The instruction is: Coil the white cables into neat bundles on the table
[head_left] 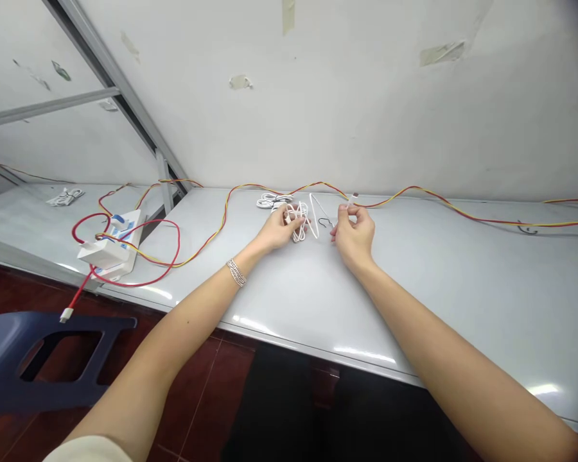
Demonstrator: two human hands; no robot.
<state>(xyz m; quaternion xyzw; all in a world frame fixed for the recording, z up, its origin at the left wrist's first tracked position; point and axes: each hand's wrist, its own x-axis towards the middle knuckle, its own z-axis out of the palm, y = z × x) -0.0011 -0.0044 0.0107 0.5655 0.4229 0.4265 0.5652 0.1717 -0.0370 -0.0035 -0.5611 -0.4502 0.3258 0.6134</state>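
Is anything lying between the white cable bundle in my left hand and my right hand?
Yes. A white cable loop and a small black wire lie in the gap between the white cable bundle in your left hand and your right hand, which pinches a white cable end.

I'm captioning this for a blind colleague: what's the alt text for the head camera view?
Two bare hands work over a pale table: the left hand grips a bundle of white cable, and the right hand pinches a thin white cable end. A red-and-yellow wire snakes along the table's far side and loops around a white power strip at left.
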